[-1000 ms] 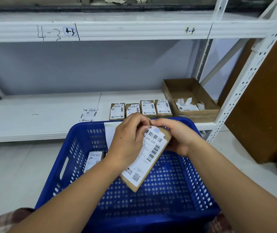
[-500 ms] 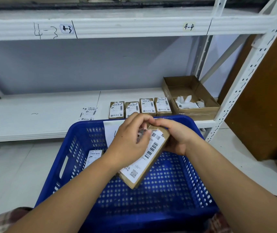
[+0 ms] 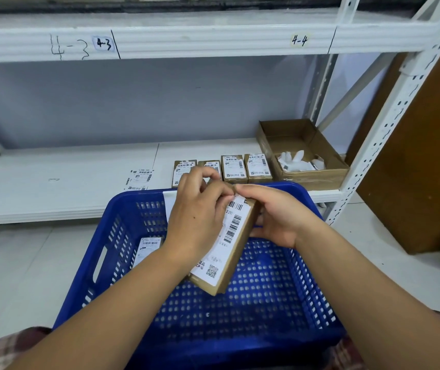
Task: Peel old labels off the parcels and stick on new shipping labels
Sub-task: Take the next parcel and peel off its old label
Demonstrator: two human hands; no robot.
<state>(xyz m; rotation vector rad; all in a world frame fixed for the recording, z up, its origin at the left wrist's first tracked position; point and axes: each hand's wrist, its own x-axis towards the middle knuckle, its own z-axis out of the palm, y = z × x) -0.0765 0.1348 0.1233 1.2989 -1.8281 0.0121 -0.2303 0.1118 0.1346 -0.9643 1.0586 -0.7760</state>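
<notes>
A white metal shelf (image 3: 53,188) is spread across the view from 9 to 3 o'clock, with bays marked 4-3 and 4-4 on the beam above. Below it, at 6 o'clock, a blue perforated plastic basket (image 3: 267,311) is seen. At 2 o'clock from the basket, an open brown cardboard box (image 3: 317,177) holding white paper scraps is set on the shelf. Just beside it, at its 9 o'clock, four labelled brown parcels (image 3: 234,169) are lined up.

Above the basket a small brown cardboard parcel (image 3: 241,249) is held tilted, its top toward 1 o'clock. It is grasped along its right side by the right hand (image 3: 275,217), fingers wrapped behind. The left hand (image 3: 200,217) is laid over its left half, with fingers curled and pinched at the top edge of its white barcoded label (image 3: 229,231) — whether that edge is lifted cannot be told.

A second labelled parcel (image 3: 148,249) is seen inside the basket at 9 o'clock, and a loose label sheet (image 3: 138,178) on the shelf at 11 o'clock.
</notes>
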